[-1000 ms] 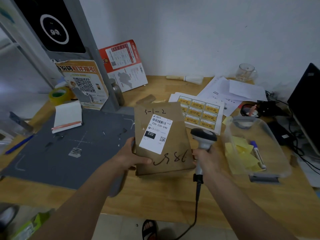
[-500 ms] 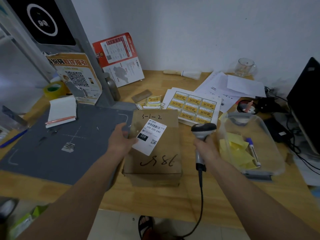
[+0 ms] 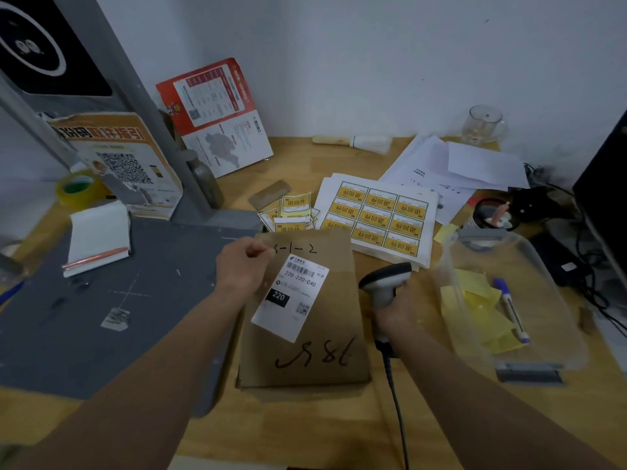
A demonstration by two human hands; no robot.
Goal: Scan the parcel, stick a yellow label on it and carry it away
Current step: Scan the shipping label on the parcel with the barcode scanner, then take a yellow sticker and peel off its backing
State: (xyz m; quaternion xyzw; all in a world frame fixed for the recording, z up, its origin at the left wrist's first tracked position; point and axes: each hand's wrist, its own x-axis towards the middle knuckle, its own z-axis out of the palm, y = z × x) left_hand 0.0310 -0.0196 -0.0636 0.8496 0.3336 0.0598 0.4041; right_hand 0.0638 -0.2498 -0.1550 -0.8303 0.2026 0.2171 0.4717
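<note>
Parcel (image 3: 305, 317): flat on desk (image 3: 305, 422), near front edge, left part overlapping grey mat (image 3: 101, 334). Long axis near to far, tilted slightly. Far short edge toward cut labels (image 3: 293, 212); near short edge toward body. Shipping label (image 3: 291, 296) askew on top face, barcode end far. Handwritten "3-1-2" along far edge, large scrawl along near edge.

Left hand (image 3: 239, 266): loosely curled at far-left corner of parcel, fingertips pinched together. Contact with parcel probable; anything held between fingertips not discernible.

Right hand (image 3: 395, 312): closed round grip of scanner (image 3: 385, 283), just right of parcel. Scanner head turned away from barcode, cable trailing off front edge.

Hazards, as judged:
- Missed scan if head not brought round onto barcode; tilted label and glare as likely causes.
- Wrong code read, with QR mark close below barcode.
- Parcel drift on smooth desk under one light hand.
- Cable drag across parcel edge on lift.
- Yellow label over barcode or handwriting if placed carelessly.
- Several cut labels lifted at once from loose overlapping pile; label sheet (image 3: 380, 212) beside it.
</note>
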